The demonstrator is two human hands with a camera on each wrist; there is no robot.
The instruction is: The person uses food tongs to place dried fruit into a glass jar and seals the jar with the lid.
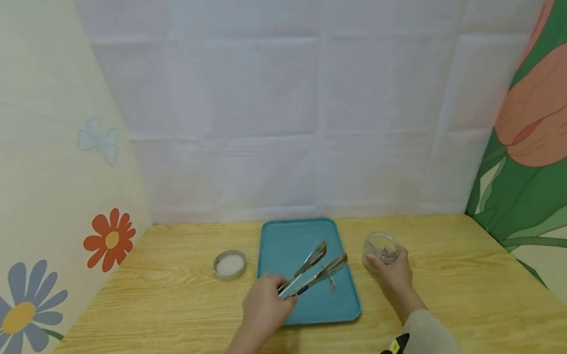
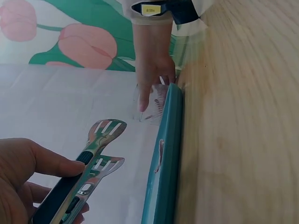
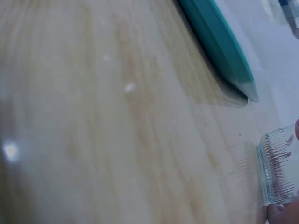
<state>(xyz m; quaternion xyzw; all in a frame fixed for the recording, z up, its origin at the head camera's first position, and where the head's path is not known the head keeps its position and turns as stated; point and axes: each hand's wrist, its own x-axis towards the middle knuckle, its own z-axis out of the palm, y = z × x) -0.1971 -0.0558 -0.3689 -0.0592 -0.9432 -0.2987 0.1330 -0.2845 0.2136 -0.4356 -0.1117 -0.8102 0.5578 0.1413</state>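
My left hand (image 1: 268,304) holds a pair of metal tongs (image 1: 336,264) with dark grips. Their slotted tips stand apart over a blue tray (image 1: 287,239), with nothing visible between them. A small pinkish strip (image 1: 333,285) lies on the tray below the tongs; its kind is unclear. To the right of the tray, my right hand (image 1: 396,273) grips a lidless clear glass jar (image 1: 383,242), thumb on the near side. The ribbed jar (image 3: 275,163) stands on the table, with several small pinkish-brown pieces inside. Part of the jar is hidden by the fingers.
A round lid (image 1: 230,265) with a pale inside lies on the wooden table (image 1: 174,308), left of the tray. A white sheet (image 1: 283,90) hangs behind the table. Walls with painted flowers stand at both sides.
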